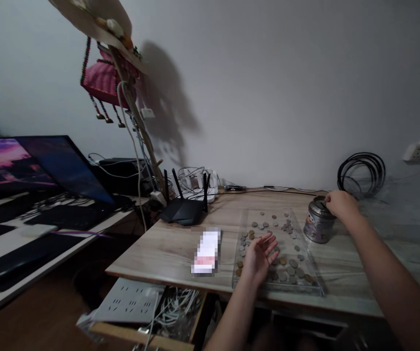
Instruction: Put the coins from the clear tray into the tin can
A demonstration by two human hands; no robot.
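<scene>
A clear flat tray (314, 288) lies on the wooden table (166, 248), with several coins (290, 265) scattered in it. My left hand (259, 253) hovers over the tray's left part, palm up, fingers apart, and I cannot make out anything in it. To the right of the tray stands a small metal tin (317, 222). My right hand (339, 202) rests on the tin's top, fingers curled over its lid; whether they pinch a coin is hidden.
A black router (184, 209) with antennas stands at the table's back left, next to a white plug strip and cables. A blurred white and red packet (206, 252) lies left of the tray. Screens (20, 163) and keyboards fill the left desk. A cable coil (361, 173) hangs on the wall.
</scene>
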